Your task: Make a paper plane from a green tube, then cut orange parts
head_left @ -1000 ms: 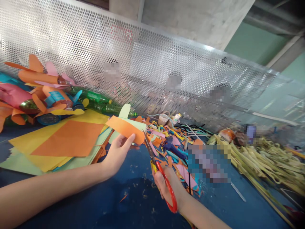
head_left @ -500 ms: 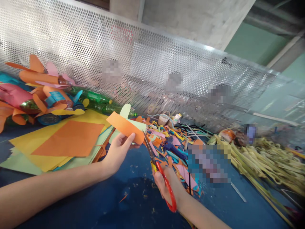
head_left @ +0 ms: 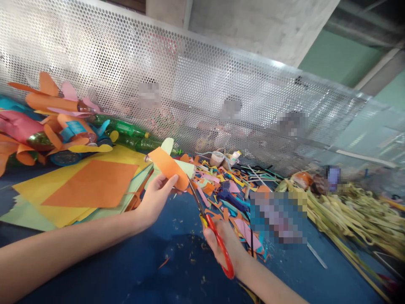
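My left hand (head_left: 158, 192) pinches a strip of orange paper (head_left: 166, 164) between thumb and fingers, raised over the blue table (head_left: 177, 266). The strip's right end is rounded. My right hand (head_left: 223, 240) is closed round the red handles of a pair of scissors (head_left: 218, 232). Their blades point up and away, with the tips at the strip's rounded right end. Behind the strip, a pale green paper-covered bottle (head_left: 186, 166) lies partly hidden.
Coloured sheets (head_left: 88, 185) are stacked at left, below paper-winged bottle models (head_left: 76, 126). Paper scraps (head_left: 209, 185), a dark blue glue gun (head_left: 230, 198) and a small tub (head_left: 217, 158) lie beyond my hands. Yellowish strips (head_left: 354, 215) heap at right. A perforated metal screen (head_left: 202, 84) stands behind.
The orange strip has shifted slightly right and turned in my left hand, its right end now more rounded. The scissors have barely moved.
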`<state>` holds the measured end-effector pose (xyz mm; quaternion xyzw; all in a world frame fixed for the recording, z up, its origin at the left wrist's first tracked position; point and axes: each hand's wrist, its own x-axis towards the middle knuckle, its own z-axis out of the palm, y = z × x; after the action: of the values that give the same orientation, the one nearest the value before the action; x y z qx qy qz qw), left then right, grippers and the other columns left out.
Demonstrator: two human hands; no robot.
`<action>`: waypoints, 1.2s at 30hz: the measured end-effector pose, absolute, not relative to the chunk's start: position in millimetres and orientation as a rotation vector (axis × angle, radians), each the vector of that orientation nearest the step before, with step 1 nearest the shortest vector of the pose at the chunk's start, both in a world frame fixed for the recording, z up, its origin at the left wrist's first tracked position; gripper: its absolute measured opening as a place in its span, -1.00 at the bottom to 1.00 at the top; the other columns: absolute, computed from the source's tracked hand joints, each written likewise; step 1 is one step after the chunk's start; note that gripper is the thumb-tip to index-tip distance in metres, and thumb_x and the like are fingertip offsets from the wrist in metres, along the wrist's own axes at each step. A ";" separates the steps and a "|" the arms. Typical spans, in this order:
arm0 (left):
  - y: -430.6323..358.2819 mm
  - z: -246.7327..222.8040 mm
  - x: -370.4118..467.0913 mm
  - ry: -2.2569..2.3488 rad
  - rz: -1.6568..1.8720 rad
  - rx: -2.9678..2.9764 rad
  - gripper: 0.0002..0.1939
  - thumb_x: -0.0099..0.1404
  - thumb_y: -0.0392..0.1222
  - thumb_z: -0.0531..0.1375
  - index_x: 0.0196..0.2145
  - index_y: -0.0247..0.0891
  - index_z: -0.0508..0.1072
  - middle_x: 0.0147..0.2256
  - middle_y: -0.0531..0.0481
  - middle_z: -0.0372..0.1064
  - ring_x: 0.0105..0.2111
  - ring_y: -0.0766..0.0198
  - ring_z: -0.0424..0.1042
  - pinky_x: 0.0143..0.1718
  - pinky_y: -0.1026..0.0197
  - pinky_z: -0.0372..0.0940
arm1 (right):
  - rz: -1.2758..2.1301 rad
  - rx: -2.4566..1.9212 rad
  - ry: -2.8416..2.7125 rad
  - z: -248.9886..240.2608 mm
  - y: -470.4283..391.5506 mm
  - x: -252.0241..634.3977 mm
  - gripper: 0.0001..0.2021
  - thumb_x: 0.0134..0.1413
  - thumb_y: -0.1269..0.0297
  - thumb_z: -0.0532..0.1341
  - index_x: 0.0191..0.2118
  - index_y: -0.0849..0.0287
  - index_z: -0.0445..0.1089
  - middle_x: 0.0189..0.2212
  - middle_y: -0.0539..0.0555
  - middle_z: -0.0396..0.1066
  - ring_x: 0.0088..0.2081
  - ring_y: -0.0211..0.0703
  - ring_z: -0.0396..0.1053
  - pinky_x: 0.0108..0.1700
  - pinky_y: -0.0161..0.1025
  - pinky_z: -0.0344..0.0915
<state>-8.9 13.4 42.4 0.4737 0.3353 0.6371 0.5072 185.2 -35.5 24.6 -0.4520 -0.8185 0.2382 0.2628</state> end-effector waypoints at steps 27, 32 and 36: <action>4.8 50.6 -7.7 0.881 1.432 1.276 -0.79 0.17 -0.10 0.18 -0.30 -0.29 0.45 -0.34 -0.03 0.49 -0.39 0.26 0.44 -0.35 0.27 0.32 | 0.712 -1.127 -2.271 39.2 -38.0 186.2 -0.39 0.08 -0.23 -0.24 -0.52 0.18 0.25 -0.61 0.01 0.17 -0.57 -0.26 0.11 -0.52 -0.30 0.03; 5.7 49.4 -7.6 0.868 1.438 1.295 -0.80 0.17 -0.11 0.18 -0.28 -0.27 0.45 -0.33 -0.02 0.49 -0.36 0.27 0.44 -0.34 0.29 0.32 | 0.708 -1.130 -2.277 42.3 -38.8 185.3 -0.39 0.08 -0.24 -0.24 -0.53 0.18 0.24 -0.62 0.01 0.17 -0.57 -0.26 0.11 -0.50 -0.29 0.04; 6.4 48.0 -8.5 0.891 1.425 1.309 -0.79 0.18 -0.10 0.17 -0.28 -0.28 0.44 -0.34 -0.01 0.49 -0.38 0.28 0.44 -0.35 0.30 0.32 | 0.697 -1.151 -2.280 41.5 -38.2 186.0 -0.38 0.07 -0.26 -0.24 -0.53 0.18 0.22 -0.60 0.01 0.19 -0.57 -0.26 0.14 -0.50 -0.29 0.06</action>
<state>-8.5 6.4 48.0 0.5377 0.3660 0.5851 0.4844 186.0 -38.2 41.5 -0.4216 -0.8350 0.2554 0.2444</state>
